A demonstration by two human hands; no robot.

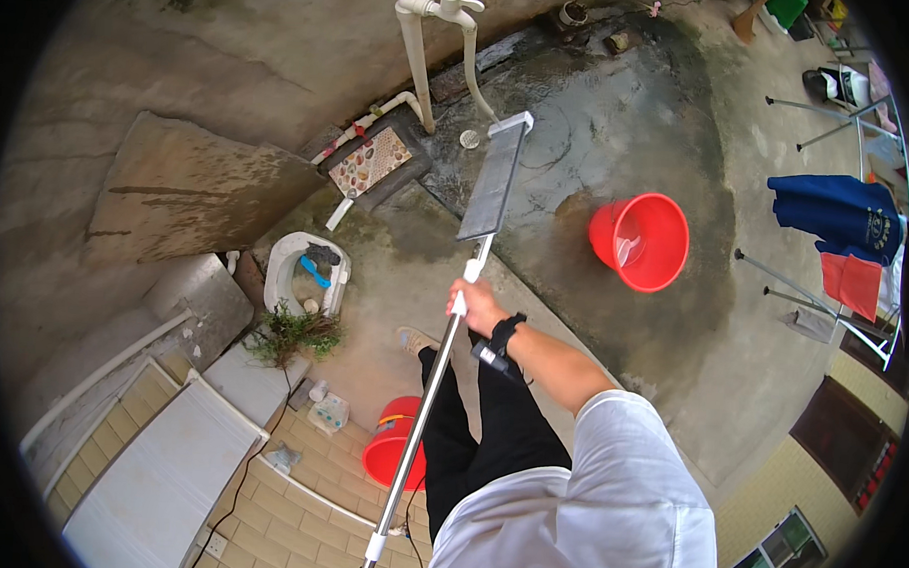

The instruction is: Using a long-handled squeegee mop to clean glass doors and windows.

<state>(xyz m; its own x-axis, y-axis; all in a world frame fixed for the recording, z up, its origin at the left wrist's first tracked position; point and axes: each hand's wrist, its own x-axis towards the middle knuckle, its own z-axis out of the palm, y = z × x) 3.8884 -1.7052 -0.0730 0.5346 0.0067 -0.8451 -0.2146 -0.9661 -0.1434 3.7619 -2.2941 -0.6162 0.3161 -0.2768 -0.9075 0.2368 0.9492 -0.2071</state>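
My right hand (477,303) grips the silver and white pole of a flat mop (433,388), fingers wrapped round it just below the head. That head, a long grey rectangular plate (493,180) with a white far edge, points away from me. Its far end is near the outlet of a white pipe tap (470,49); whether they touch I cannot tell. The pole runs back past my legs to the lower edge. My left hand is out of view.
A red bucket (666,246) stands on wet concrete to the right, another (384,452) by my legs. On the left are a white basin (274,278), a leafy plant (293,335) and a leaning board (192,195). A drying rack (863,338) with clothes stands far right.
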